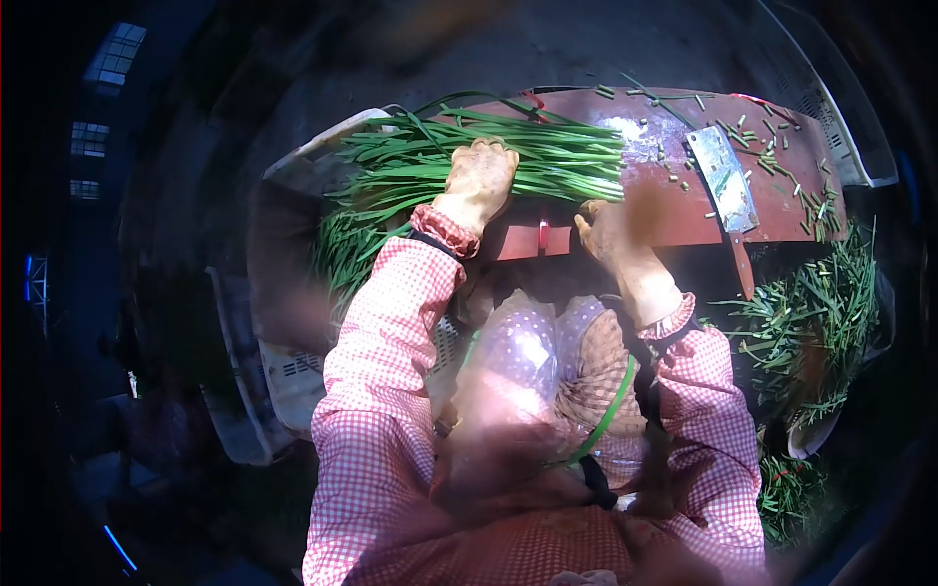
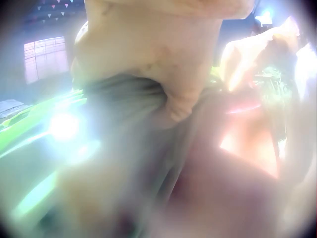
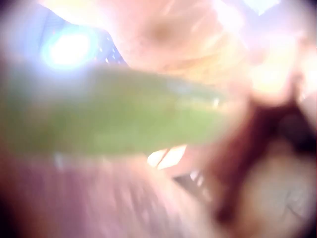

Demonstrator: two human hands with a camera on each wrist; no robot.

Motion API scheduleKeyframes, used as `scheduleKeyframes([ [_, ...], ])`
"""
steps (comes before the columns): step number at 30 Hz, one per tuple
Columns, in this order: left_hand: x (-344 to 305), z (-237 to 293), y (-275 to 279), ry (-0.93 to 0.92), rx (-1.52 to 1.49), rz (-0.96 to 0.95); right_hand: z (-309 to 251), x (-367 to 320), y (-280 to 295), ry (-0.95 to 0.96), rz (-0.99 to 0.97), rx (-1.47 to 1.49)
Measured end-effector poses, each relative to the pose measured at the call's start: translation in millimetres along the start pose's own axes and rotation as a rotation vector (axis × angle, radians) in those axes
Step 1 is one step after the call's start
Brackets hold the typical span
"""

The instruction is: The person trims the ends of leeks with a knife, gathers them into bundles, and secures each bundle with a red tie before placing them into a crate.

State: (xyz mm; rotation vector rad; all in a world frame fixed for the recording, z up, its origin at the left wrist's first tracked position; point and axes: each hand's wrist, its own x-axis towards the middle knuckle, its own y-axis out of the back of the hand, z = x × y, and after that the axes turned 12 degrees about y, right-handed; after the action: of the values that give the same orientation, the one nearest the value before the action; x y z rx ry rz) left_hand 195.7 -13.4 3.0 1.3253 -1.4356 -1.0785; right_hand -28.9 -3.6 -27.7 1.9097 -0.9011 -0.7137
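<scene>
With the clock face set on the middle of the head view, loose leaves (image 1: pixel 337 259) hang at ten o'clock; they are best tucked clear so that none drag at the bunch.

The bunch of long green stalks (image 1: pixel 557 156) lies on the tabletop (image 1: pixel 674 220) at twelve, tips fanned toward nine, pale ends toward three. The left hand (image 1: pixel 476 181) grips it from above, fingers curled over the leaves. The step appears to be steadying and evening the bunch; a firm but not crushing hold should suit, since leaves like these probably bruise easily.

The right hand (image 1: pixel 620 239) is at two o'clock, by the near side of the pale ends. Blur in its wrist view leaves me unable to tell whether it grasps anything. To even the ends, a flat palm pressed squarely from three o'clock would likely work better than fingertips.

Farther out at two, the cleaver (image 1: pixel 723 181) lies among cut scraps (image 1: pixel 767 146), its handle (image 1: pixel 740 264) jutting past the near edge, where a sleeve (image 1: pixel 699 376) could knock it. More loose greens (image 1: pixel 811 317) sit at three.
</scene>
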Motion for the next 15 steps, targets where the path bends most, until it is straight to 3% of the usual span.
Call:
scheduleKeyframes([
  [2,2,0,-10,0.014,-0.043,0.022,-19,-12,30,-0.021,-0.06,-0.019],
  [5,-3,4,2,0.04,-0.079,0.019,-50,-21,35,0.158,0.518,0.213],
  [8,-3,5,2,0.068,-0.081,0.002,-55,15,37,0.43,0.819,-0.164],
  [10,-2,6,4,0.077,-0.075,-0.057,-43,42,20,0.391,0.729,-0.234],
  [15,-6,2,-6,0.121,-0.173,0.01,-23,91,-13,0.262,0.648,-0.369],
])
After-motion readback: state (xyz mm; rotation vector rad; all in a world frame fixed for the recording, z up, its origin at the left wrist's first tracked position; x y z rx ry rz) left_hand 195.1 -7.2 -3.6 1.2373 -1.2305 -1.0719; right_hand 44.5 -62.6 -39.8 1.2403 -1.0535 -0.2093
